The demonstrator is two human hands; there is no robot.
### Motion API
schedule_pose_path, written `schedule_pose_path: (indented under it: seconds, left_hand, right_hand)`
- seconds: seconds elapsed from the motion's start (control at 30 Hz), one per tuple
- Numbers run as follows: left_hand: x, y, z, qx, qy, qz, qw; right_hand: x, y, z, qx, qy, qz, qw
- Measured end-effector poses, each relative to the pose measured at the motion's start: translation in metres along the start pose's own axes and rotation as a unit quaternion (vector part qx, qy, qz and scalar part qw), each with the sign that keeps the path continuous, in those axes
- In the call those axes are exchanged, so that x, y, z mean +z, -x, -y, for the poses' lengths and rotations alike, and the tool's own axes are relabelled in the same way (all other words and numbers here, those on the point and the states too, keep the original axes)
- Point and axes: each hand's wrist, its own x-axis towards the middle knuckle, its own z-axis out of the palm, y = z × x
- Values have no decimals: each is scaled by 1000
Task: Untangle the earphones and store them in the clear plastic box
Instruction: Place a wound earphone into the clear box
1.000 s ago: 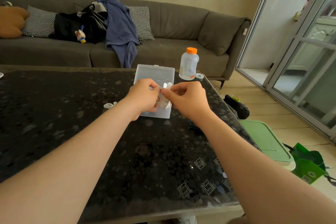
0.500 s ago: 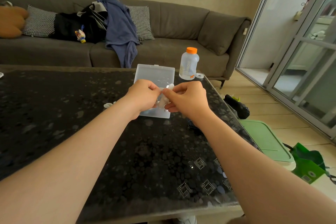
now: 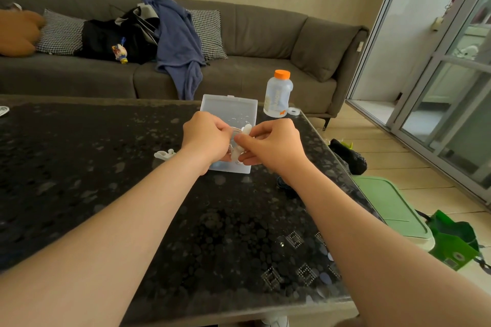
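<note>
The earphones [image 3: 245, 130], probably light, limp and quick to snag, were pinched in both grips directly over the clear plastic box [image 3: 230, 107] on the surface [image 3: 106, 167]. They looked best held by the firmer end pieces. The left hand [image 3: 206, 138] and right hand [image 3: 273, 144] met knuckles-up, fingers curled on the cord.

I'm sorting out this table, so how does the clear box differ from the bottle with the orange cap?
The box is flat and rectangular; the bottle stands upright and rounded. The box is all clear; the bottle has an orange cap and print. The box lies centrally; the bottle stands near the far right corner. Both are see-through and sit on the table.
</note>
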Motion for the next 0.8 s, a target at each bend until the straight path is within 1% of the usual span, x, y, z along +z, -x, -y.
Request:
schedule_pose_path:
  seconds: [0.1,0.23,0.3,0.33,0.4,0.43,0.5,0.53,0.57,0.7,0.8]
  left_hand:
    - [-1,-2,2,-15,56,45,997]
    - [-9,-1,2,-31,114,121,986]
    - [-13,2,-1,-41,147,160,975]
    - [-14,3,-1,-41,153,166,973]
    - [-15,5,0,-34,145,155,977]
    - [-15,5,0,-29,141,151,978]
    - [-15,5,0,-21,144,155,977]
    - [-15,4,0,-16,149,158,976]
    - [-16,3,-1,-11,157,159,975]
    - [-22,-5,-3,17,198,154,968]
    - [-23,-12,-4,27,223,133,965]
  right_hand:
    - [-1,-1,-2,-1,14,-16,1000]
    - [-2,-2,-7,0,11,-33,999]
    - [-2,-3,-10,-7,3,-33,999]
    - [-3,-3,-11,-8,-5,-25,1000]
    - [-2,-3,-12,-14,-10,1,1000]
    - [-1,-4,-14,-23,11,7,1000]
    - [2,-5,-14,-54,88,-12,995]
    - [3,-7,-14,-66,114,-28,991]
    - [4,-10,-13,-72,117,-38,990]
    - [9,-25,-13,-55,31,-25,998]
    - [15,-34,-11,-55,23,-36,998]
